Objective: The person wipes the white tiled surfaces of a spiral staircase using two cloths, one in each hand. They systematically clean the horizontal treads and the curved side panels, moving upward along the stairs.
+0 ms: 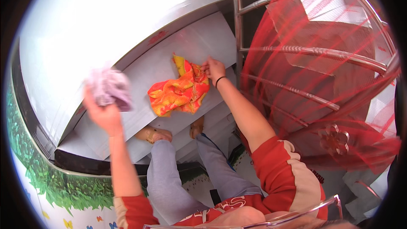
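Note:
My left hand [103, 116] is closed on a crumpled pale pink cloth [109, 87], blurred, near the edge of the upper white surface. To its right, an orange, red and yellow patterned cloth [181, 92] lies bunched over a white stair step [140, 73]. My right hand [214, 70], with a dark band at the wrist, is at the right end of this cloth, its fingers bent at the frayed part. Whether they pinch the cloth is not plain.
A metal railing [318, 54] draped with translucent red fabric [286, 101] stands at the right. My sandalled feet [155, 134] are on lower steps. A black baseboard [82, 162] and a wall with a painted leaf pattern [73, 190] run along the left.

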Demonstrator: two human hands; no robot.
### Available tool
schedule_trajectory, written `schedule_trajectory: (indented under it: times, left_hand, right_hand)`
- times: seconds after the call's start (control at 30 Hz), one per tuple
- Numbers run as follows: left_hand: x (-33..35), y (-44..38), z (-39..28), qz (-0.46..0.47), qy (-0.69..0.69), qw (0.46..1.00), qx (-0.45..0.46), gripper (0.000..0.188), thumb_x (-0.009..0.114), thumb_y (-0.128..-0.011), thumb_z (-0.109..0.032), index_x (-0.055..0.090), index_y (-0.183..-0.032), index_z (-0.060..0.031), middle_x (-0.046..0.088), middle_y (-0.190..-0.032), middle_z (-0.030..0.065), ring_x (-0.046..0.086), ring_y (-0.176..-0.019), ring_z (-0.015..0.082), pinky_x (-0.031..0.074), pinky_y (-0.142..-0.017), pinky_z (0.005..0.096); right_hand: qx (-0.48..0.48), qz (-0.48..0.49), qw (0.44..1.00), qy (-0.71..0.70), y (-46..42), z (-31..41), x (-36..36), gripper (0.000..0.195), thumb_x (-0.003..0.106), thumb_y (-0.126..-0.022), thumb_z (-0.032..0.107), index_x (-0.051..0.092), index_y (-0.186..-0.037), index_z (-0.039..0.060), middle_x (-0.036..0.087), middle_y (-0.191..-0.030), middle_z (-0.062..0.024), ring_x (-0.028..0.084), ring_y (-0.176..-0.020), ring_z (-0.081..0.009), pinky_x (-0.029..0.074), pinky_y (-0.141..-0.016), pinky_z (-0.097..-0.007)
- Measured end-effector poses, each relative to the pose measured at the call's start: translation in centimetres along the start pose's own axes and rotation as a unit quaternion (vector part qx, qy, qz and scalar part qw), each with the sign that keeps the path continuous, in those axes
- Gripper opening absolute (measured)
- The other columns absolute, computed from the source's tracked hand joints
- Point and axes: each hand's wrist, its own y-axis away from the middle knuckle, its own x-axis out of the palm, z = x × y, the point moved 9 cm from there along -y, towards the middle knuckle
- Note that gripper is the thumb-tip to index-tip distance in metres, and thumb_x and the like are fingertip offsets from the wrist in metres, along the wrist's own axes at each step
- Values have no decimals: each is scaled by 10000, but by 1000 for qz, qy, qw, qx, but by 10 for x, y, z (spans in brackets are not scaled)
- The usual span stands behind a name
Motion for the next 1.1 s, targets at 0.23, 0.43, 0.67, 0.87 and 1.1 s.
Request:
schedule_trajectory:
  times: [0.23,0.43,0.67,0.87,1.1]
  left_hand:
    - [156,100,-44,288,409,822,-274,417,566,-982,-157,511,-1366,-5,552,-1368,103,547,-1218,186,454,-1034,328]
    - [163,115,-23,292,293,869,-272,523,655,-852,-92,492,-1336,21,561,-1350,157,567,-1207,232,436,-1036,344]
    - [119,75,-28,240,149,948,-149,483,639,-861,-67,504,-1318,12,576,-1270,145,548,-1210,281,413,-1049,368]
    - [129,87,-56,153,474,718,-486,350,471,-1027,-90,466,-1373,-38,557,-1332,109,561,-1213,235,486,-1030,407]
    - [270,64,-126,137,670,527,-505,269,481,-968,-7,545,-1229,6,589,-1218,81,584,-1123,221,486,-987,362]
  right_hand:
    - [137,-70,972,-177,-14,-50,9,431,610,-962,471,578,-840,58,509,-620,3,349,-429,-95,238,-398,-267]
    - [157,-94,968,-173,-10,-46,-6,454,601,-961,500,583,-857,58,512,-616,8,343,-427,-94,231,-395,-258]
    - [159,-52,975,-148,-13,-43,0,439,590,-970,493,574,-871,66,515,-629,3,357,-438,-96,243,-390,-246]
    - [126,-7,957,-262,-25,-8,17,463,547,-986,504,563,-809,76,482,-607,4,372,-434,-105,245,-380,-246]
    - [157,-76,957,-234,-44,-24,1,481,571,-962,533,559,-740,106,428,-568,17,327,-395,-104,204,-373,-271]
